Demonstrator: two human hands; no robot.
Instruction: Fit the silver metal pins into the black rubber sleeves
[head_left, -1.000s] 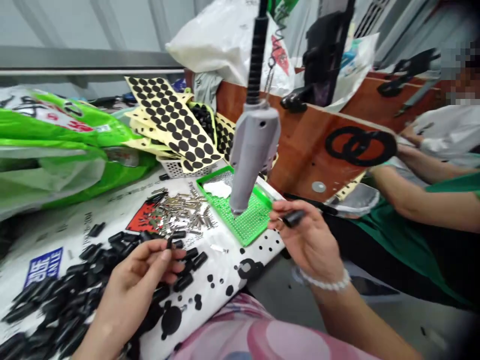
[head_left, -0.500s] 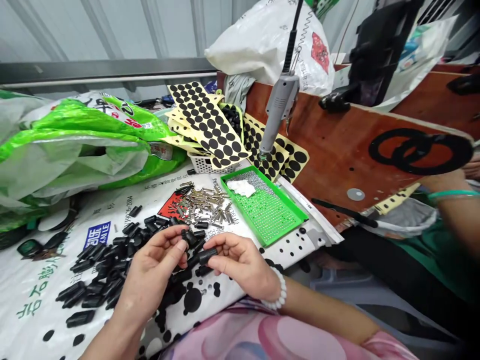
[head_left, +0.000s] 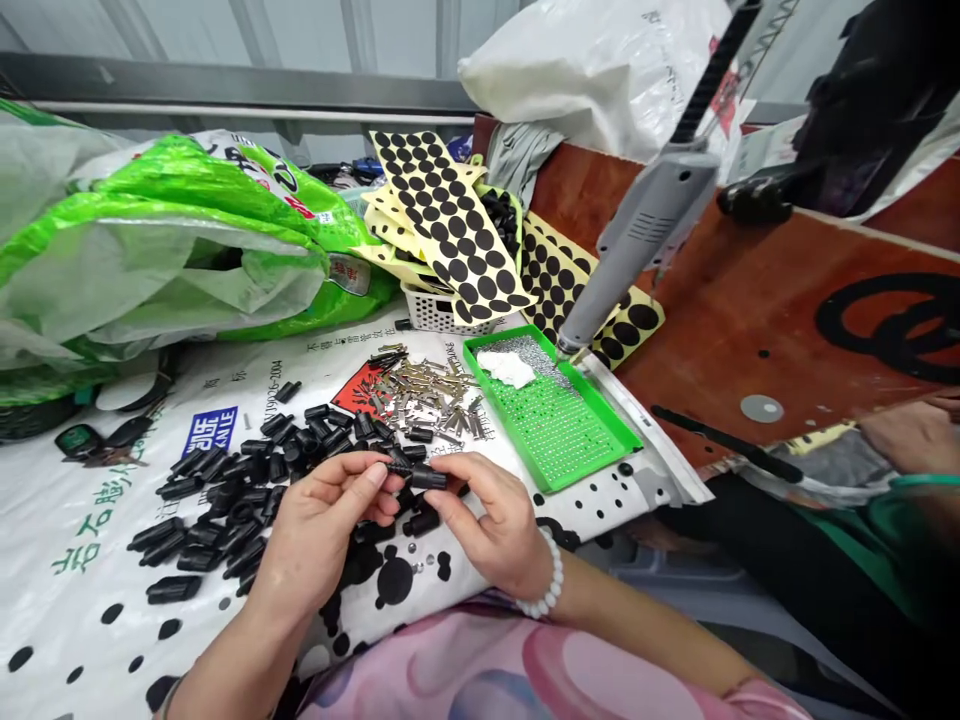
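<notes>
- Two big bags behind your work: a green-and-white woven sack (head_left: 202, 190) at left and a white plastic bag (head_left: 592, 80) at far centre.
- Printed white woven sheet (head_left: 90, 640) under your work, black sleeves and pins on it.
- Reddish wooden board (head_left: 750, 300) at right, propped up, black rings painted on it.
- Your hands are together over the sheet, fingertips pinching a black sleeve (head_left: 420, 477) between them; can't tell if it's one piece or two.
- Your left hand (head_left: 315, 535) is nearest the loose pile of black sleeves (head_left: 217, 500).
- Your right hand (head_left: 487, 525) has a white bead bracelet (head_left: 546, 585) on the wrist.
- Grey electric screwdriver (head_left: 637, 240) hangs tilted, tip just above the far corner of the green perforated tray (head_left: 551, 425).
- Yellow-backed sheets of black adhesive dots (head_left: 450, 225) are piled above a white plastic basket (head_left: 442, 315).
- Small metal pins (head_left: 427, 395) lie in a heap just beside the tray.
</notes>
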